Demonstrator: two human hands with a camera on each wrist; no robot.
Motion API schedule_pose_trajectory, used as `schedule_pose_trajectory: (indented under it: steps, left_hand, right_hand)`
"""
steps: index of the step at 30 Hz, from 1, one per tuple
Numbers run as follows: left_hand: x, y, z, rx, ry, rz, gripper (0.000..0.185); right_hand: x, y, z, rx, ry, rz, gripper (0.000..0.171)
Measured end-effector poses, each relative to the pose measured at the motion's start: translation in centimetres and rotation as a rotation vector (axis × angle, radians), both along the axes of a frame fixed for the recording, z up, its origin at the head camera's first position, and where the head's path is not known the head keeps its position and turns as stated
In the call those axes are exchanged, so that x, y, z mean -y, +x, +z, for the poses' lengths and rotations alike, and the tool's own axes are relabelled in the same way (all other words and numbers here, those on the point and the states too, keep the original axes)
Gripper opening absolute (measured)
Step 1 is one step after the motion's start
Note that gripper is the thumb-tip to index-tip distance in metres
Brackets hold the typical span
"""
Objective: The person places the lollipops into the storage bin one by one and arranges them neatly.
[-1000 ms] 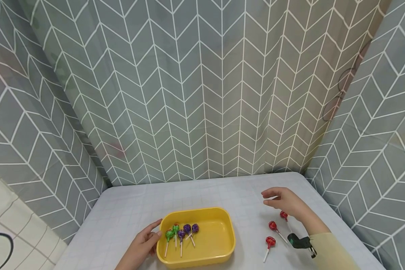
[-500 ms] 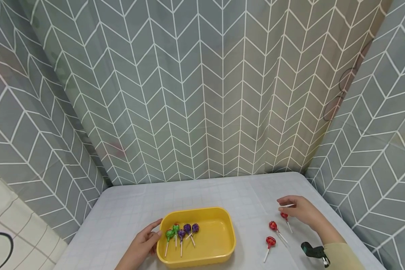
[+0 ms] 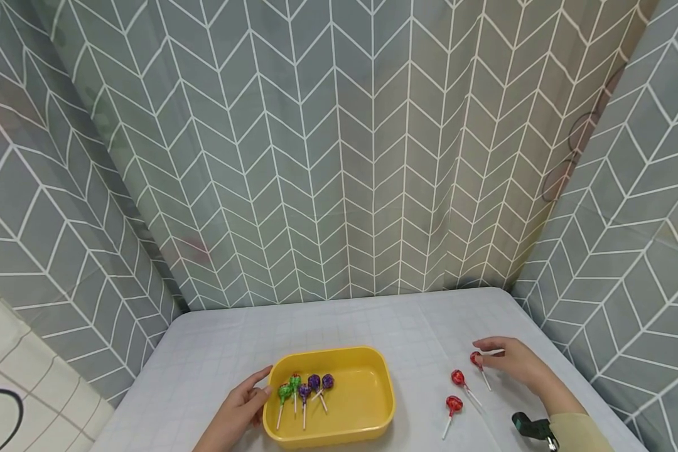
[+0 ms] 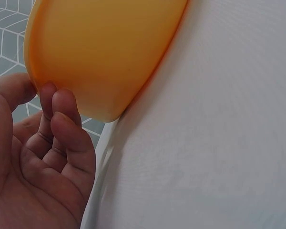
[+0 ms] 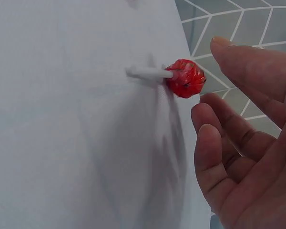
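So, starting closest to us: our left hand [image 3: 238, 411] hasn't budged over the last second. It rests against the near-left outer wall of the yellow tray [image 3: 384, 411], fingers loosely bent with the tips touching the plastic, not really wrapped round anything. Inside the tray, just past those fingertips, lie two green lollipops [image 3: 288, 386] and three purple lollipops [image 3: 315, 383], same spots as before.

The right side is where things changed. A second ago our right hand [image 3: 514, 364] was hovering higher over the table [image 3: 215, 358], a bit further out and toward the tray side. Since then it has come down and pulled back toward us, and now the thumb and forefinger sit either side of the head of the far red lollipop [image 3: 476, 359]. From the wrist view the fingers [image 5: 238, 138] are spread and relaxed, close beside the candy but apart from it, so no grip yet as far as we can see.

Two more red lollipops [image 3: 455, 392] lie on the table just to the tray side of that hand, untouched. Our guess is we're lining up to pinch the far one, then carry it across to the tray.

Beyond everything hangs the grey chevron curtain [image 3: 339, 157].
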State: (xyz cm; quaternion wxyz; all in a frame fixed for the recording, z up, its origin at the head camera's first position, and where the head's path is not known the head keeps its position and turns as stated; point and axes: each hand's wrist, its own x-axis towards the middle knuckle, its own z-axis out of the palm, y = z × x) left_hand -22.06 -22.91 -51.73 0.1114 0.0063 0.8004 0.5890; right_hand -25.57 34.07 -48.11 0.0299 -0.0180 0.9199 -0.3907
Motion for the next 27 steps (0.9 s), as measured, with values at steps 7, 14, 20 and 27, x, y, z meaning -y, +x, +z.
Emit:
schedule_pose_trajectory:
  steps: [7,14,20,27]
  left_hand:
    - [0.1,0.0,-0.1,0.001,-0.004,0.002,0.074]
    - [0.2,-0.3,-0.7,0.011,-0.007,0.013,0.072]
    - [0.2,-0.4,-0.8,0.006,-0.011,0.012,0.072]
    - [0.2,-0.3,-0.5,0.009,0.001,0.001,0.076]
  right_hand:
    - [0.1,-0.1,-0.5,0.027,-0.006,-0.016,0.042]
    - [0.6,-0.1,-0.7,0.028,0.004,-0.019,0.043]
    - [0.6,-0.3,-0.9,0.022,0.021,-0.024,0.040]
    - [0.8,-0.6,-1.3,-0.011,0.082,-0.042,0.031]
